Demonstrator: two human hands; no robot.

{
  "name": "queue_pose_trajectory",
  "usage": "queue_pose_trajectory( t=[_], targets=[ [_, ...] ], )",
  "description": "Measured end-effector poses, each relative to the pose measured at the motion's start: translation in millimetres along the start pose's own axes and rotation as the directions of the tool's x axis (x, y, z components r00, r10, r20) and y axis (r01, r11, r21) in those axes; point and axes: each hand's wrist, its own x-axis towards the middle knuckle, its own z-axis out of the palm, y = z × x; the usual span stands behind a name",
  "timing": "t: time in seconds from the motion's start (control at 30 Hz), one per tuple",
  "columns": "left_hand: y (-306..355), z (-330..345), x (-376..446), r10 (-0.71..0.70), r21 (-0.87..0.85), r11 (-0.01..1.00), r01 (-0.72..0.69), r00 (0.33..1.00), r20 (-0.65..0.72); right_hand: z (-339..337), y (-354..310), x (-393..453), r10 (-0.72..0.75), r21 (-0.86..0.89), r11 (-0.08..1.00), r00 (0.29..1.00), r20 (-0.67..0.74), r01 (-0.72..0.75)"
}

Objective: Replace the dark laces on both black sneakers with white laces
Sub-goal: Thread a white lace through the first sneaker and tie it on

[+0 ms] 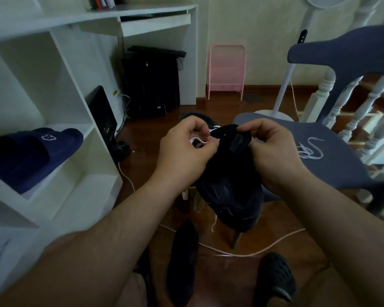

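Observation:
A black sneaker (230,185) hangs in mid-air in front of me, heel end toward me and tongue end up. My right hand (273,151) grips its upper edge by the tongue. My left hand (184,151) pinches a white lace (198,141) at the sneaker's eyelets. A thin white lace end (213,224) dangles below the shoe. Another white lace (309,149) lies loose on the blue chair seat (333,165). A second black sneaker (182,267) lies on the wooden floor below, near my feet.
A white shelf unit (53,120) stands at the left with navy slippers (34,154) in it. A white cable (242,253) runs across the floor. A computer tower (151,85), a pink stool (227,72) and a fan stand (282,94) are behind.

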Motion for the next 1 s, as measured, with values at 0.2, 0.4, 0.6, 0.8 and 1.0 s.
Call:
queue_pose_trajectory(
  t=[0.2, 0.4, 0.6, 0.8, 1.0],
  targets=[
    [-3.0, 9.0, -1.8, -0.163, -0.049, 0.985, 0.167, 0.984, 0.066, 1.5, -7.7, -8.8, -0.105, -0.153, 0.982, 0.993, 0.048, 0.112],
    [-2.2, 10.6, -4.8, -0.187, -0.097, 0.976, 0.197, 0.977, 0.102, 2.1, -2.2, -6.6, -0.247, -0.408, 0.869, 0.960, 0.129, 0.279],
    [-3.5, 11.3, -5.3, -0.138, 0.020, 0.990, 0.137, 0.988, 0.072, 4.8, -0.5, -8.7, -0.386, -0.572, 0.694, 0.897, 0.217, 0.437],
    [-1.0, 8.1, -1.3, -0.071, 0.327, 0.945, 0.020, 0.987, 0.144, -4.7, 5.8, 2.1, -0.076, -0.494, 0.863, 0.994, 0.076, 0.104],
    [5.0, -13.9, 2.2, -0.096, 0.110, 0.992, 0.061, 0.936, 0.339, -16.2, 4.5, 11.4, 0.460, 0.168, 0.867, 0.883, 0.095, -0.470]
  ],
)
